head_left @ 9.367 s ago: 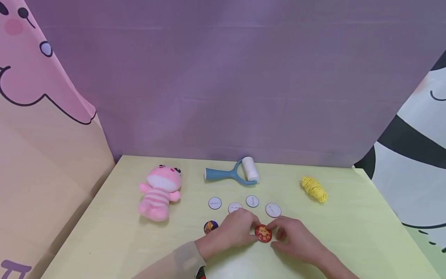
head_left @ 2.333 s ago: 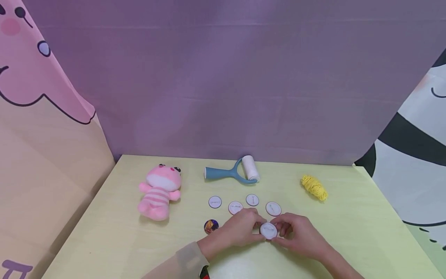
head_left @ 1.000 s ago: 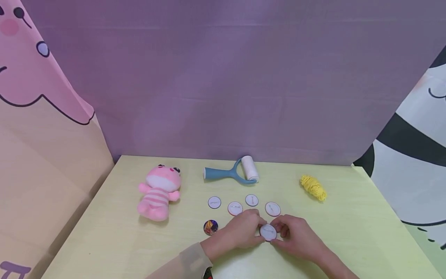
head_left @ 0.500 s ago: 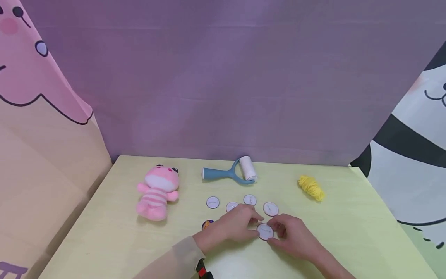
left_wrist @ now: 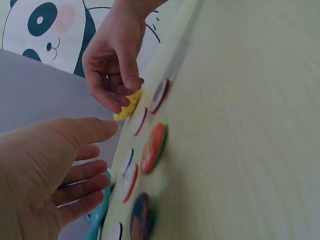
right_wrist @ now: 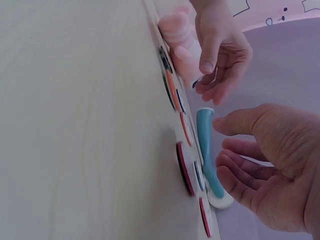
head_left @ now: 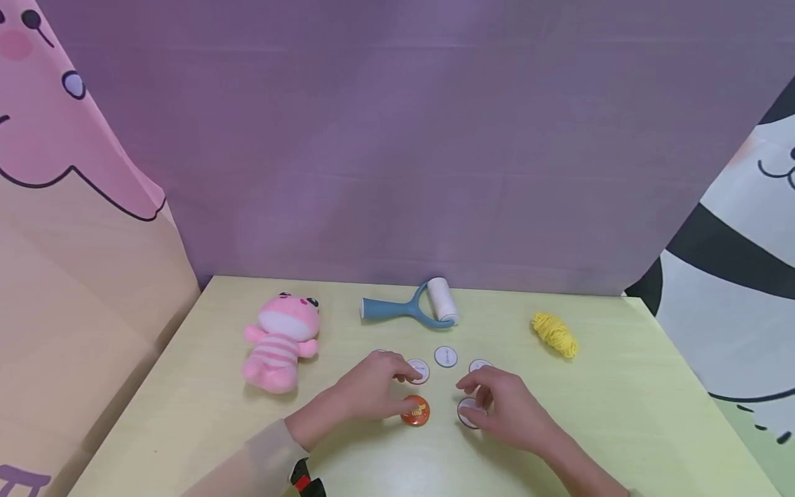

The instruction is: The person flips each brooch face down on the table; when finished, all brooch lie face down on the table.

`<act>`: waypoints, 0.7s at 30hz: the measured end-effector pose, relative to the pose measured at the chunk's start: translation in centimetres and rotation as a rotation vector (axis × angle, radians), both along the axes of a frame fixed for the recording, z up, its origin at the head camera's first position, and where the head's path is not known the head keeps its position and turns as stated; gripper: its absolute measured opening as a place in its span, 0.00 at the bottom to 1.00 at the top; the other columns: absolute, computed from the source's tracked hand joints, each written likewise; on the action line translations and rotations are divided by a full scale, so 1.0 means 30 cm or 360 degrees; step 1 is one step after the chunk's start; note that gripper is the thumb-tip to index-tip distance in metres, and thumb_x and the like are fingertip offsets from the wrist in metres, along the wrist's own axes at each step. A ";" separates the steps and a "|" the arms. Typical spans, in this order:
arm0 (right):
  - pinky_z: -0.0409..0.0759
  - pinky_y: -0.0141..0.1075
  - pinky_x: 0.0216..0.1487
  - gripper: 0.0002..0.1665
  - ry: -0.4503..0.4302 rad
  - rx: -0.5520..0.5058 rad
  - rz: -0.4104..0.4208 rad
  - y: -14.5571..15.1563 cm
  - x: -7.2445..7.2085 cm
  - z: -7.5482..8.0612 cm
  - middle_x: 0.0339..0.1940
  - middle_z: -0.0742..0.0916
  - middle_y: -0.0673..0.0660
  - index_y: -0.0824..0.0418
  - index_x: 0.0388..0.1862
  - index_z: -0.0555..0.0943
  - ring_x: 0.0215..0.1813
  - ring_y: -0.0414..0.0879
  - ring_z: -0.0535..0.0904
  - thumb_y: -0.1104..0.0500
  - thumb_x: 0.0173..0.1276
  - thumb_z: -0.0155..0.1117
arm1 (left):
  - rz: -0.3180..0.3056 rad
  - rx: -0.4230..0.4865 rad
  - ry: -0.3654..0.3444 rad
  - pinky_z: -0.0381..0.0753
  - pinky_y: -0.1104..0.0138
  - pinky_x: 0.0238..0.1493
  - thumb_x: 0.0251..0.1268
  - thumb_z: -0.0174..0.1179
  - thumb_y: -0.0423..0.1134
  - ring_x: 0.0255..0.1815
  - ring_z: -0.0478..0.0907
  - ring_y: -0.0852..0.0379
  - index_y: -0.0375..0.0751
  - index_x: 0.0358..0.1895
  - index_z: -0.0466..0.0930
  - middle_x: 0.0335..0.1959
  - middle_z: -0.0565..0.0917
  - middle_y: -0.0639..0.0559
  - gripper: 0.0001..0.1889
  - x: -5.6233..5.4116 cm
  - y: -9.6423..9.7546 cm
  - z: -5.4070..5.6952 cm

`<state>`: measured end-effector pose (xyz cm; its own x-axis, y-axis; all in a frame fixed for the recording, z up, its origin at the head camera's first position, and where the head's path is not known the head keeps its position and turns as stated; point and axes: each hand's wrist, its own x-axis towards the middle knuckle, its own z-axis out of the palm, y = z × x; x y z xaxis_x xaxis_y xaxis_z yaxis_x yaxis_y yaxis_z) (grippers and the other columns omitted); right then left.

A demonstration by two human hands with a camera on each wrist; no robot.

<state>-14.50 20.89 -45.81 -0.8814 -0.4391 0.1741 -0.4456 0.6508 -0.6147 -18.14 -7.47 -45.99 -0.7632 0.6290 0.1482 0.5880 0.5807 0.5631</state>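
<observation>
My left hand hovers with parted fingers over an orange button badge, lying picture side up. Its thumb overlaps the badge in the head view; the left wrist view shows the hand apart from it. To the right, my right hand hangs loosely above a badge lying pin side up, partly covered by the thumb. Nothing is held in either hand. Behind them lie several more pin-side-up badges, some partly hidden by the hands. A dark picture badge shows in the left wrist view.
A pink plush toy lies at the table's left. Toward the back edge is a blue-handled roller with a white roll. A yellow yarn bundle rests at the right. A purple cloth hangs behind the table.
The badge between the hands showed its red face earlier and now lies pin side up. Both hands have let go of it; the left has moved left to the orange badge.
</observation>
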 end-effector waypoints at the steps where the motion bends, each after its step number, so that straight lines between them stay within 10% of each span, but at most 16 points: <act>1: 0.82 0.30 0.36 0.15 -0.0006 -0.0010 0.0021 -0.009 -0.001 0.004 0.39 0.88 0.50 0.58 0.48 0.88 0.33 0.31 0.79 0.62 0.62 0.79 | 0.0004 0.0010 0.0006 0.83 0.72 0.51 0.62 0.77 0.45 0.45 0.86 0.60 0.44 0.54 0.92 0.44 0.92 0.54 0.18 0.007 -0.016 -0.005; 21: 0.78 0.27 0.33 0.16 -0.0057 0.0120 0.0197 -0.165 -0.018 -0.015 0.38 0.88 0.53 0.59 0.46 0.88 0.32 0.32 0.76 0.65 0.58 0.81 | 0.0025 -0.0070 0.0168 0.83 0.68 0.56 0.62 0.77 0.44 0.48 0.80 0.61 0.44 0.54 0.91 0.45 0.93 0.56 0.18 0.093 -0.088 -0.069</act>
<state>-15.03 15.93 -46.26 -0.8247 -0.5556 0.1056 -0.5039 0.6371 -0.5832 -15.33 -10.10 -48.06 -0.7544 0.6249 0.2010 0.6335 0.6130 0.4721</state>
